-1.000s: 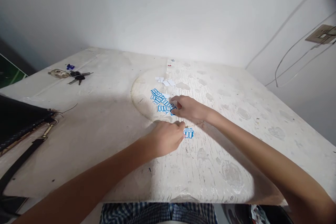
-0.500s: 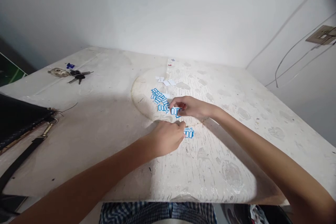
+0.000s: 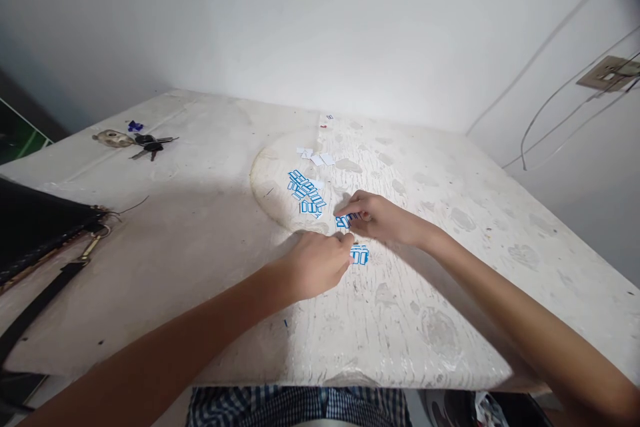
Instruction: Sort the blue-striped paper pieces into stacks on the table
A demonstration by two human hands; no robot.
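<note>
My left hand (image 3: 319, 264) is closed, its fingers pinching a small stack of paper pieces (image 3: 359, 255) printed with blue outlined figures. Just above it, my right hand (image 3: 379, 216) grips another blue-printed paper piece (image 3: 344, 221) between thumb and fingers. That piece is partly covered by the fingers and hangs near the stack, apart from it. To the left of my right hand lies a loose, overlapping pile of similar blue-printed pieces (image 3: 306, 193). Behind the pile are several blank white paper pieces (image 3: 317, 158).
A plastic-covered table (image 3: 210, 227) runs back to the wall. Keys (image 3: 149, 145) with a fob and a purple scrap (image 3: 135, 126) lie at the far left. A black bag (image 3: 45, 227) with a strap rests on the left edge. Cables hang from a wall socket (image 3: 609, 73) at right.
My right hand has moved right and slightly down, away from the pile, with a blue-printed piece in its fingers. My left hand stays almost in place with its stack.
</note>
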